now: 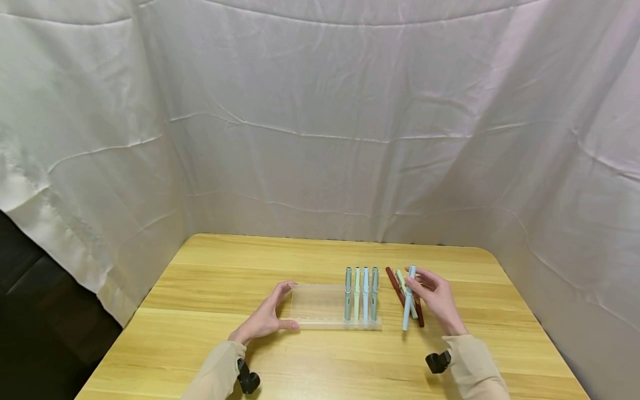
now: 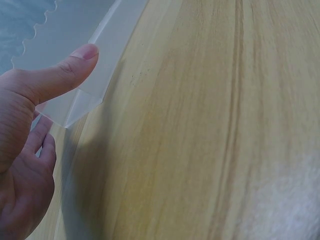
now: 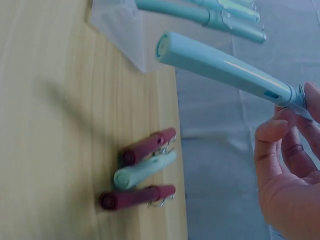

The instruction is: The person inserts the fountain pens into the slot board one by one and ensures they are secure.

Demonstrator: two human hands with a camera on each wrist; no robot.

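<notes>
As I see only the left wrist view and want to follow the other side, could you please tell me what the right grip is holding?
Observer: The right grip holds a light blue capped pen.
Operator: Thank you; is anything in the clear plastic rack?
Observer: Yes, four capped pens rest side by side at its right end.
Operator: And does anything lie loose on the wooden table, please?
Observer: Yes, two dark red pens and one pale green pen lie to the right of the rack.
</notes>
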